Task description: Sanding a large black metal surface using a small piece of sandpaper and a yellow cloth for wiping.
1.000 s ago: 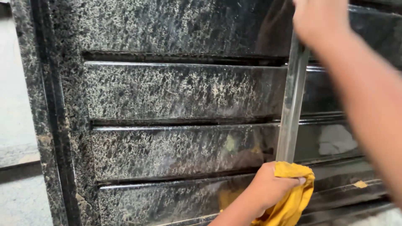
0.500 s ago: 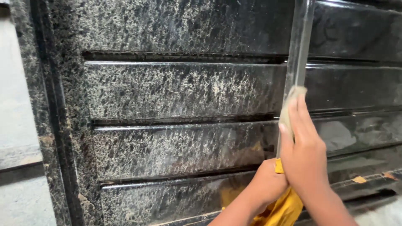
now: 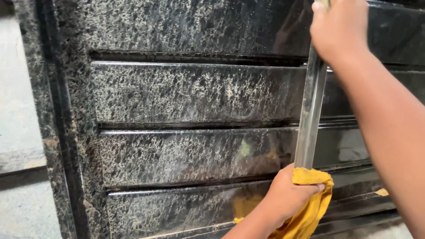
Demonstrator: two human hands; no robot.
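Speckled black granite steps rose behind the upright steel rail, where our right hand clamped its fingers up top and our left hand pinched a soft yellow cloth around its stiff, likely slippery base.

Right hand at top, closed around upper part of upright metal bar. Left hand directly below right hand, closed around lower part of same bar, with cloth between palm and bar and hanging below and right of left hand. Stepped stone slabs behind both hands and bar, extending left of them, stacked one above another. Upright stone post far left of both hands. Floor beyond post, farther left.
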